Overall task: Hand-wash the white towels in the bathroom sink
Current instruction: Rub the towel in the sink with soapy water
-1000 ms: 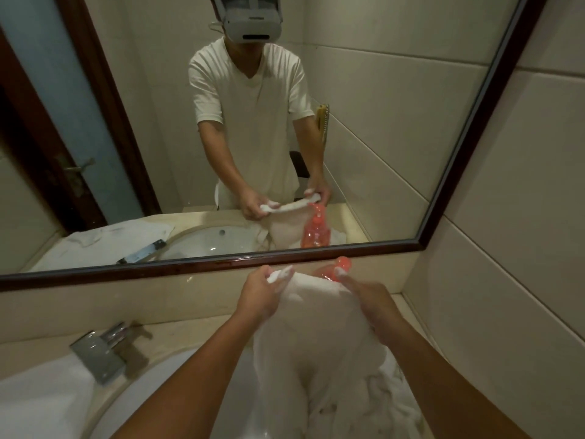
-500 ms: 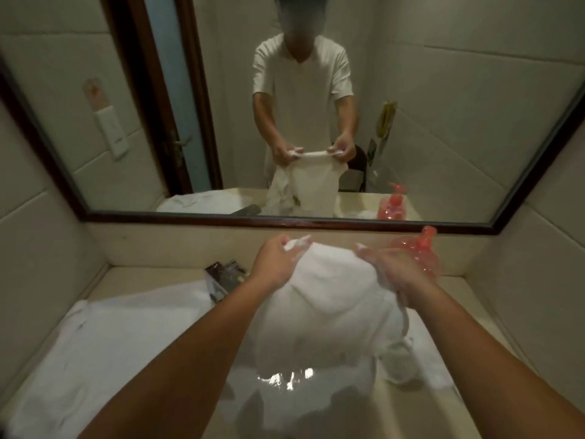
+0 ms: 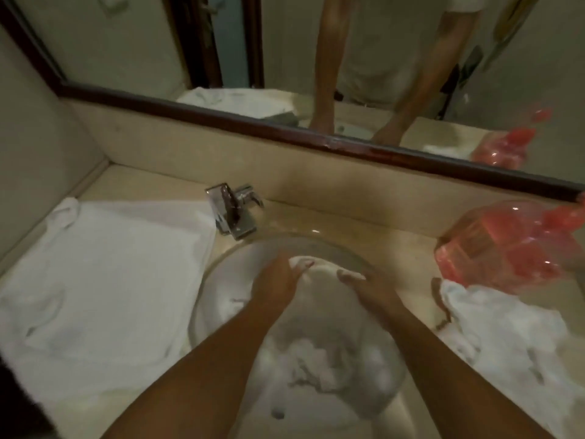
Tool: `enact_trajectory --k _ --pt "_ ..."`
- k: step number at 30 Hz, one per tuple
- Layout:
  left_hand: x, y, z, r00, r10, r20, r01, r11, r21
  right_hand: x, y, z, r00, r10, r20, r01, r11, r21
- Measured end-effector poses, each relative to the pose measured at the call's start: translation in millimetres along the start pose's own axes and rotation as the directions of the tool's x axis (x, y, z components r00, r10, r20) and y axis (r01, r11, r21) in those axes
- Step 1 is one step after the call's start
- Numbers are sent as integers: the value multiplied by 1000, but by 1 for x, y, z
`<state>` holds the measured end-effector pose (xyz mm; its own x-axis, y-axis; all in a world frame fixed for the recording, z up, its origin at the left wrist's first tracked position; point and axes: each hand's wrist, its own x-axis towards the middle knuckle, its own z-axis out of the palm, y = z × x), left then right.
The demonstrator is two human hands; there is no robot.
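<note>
Beige tiled walls close in a bathroom corner, with a dark-framed mirror (image 3: 126,42) above a beige stone worktop (image 3: 348,217). On the worktop's left side a large white towel (image 3: 104,280) lies spread flat, its edge reaching the round sink (image 3: 221,280). Inside the basin sits a wet towel (image 3: 316,353), its lower part bunched in folds near the drain. To the right of the sink a crumpled towel (image 3: 506,337) lies heaped on the worktop, just in front of a pink bottle (image 3: 500,245). Both hands are down in the basin: the left hand (image 3: 275,280) curls around the wet towel's upper edge, and the right hand (image 3: 370,289) pinches that edge close by. A chrome tap (image 3: 232,210) stands behind the sink.
</note>
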<state>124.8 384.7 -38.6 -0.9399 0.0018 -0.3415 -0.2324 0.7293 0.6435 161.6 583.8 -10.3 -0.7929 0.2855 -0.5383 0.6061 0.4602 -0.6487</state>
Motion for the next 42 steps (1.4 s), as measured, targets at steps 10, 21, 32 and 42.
enact_trajectory --k 10,21,32,42 --pt "54 -92 87 979 183 -92 -130 900 416 80 104 87 990 -19 140 83 882 -464" --pt "66 -84 78 999 32 -8 -33 915 -403 81 54 119 979 117 -166 -9 841 541" --pt "70 -67 74 982 35 186 59 877 -476 51 17 167 970 125 -209 54 727 685" --pt "82 -62 51 891 448 80 -405 860 -309 47 -15 153 883 219 -416 144 717 682"
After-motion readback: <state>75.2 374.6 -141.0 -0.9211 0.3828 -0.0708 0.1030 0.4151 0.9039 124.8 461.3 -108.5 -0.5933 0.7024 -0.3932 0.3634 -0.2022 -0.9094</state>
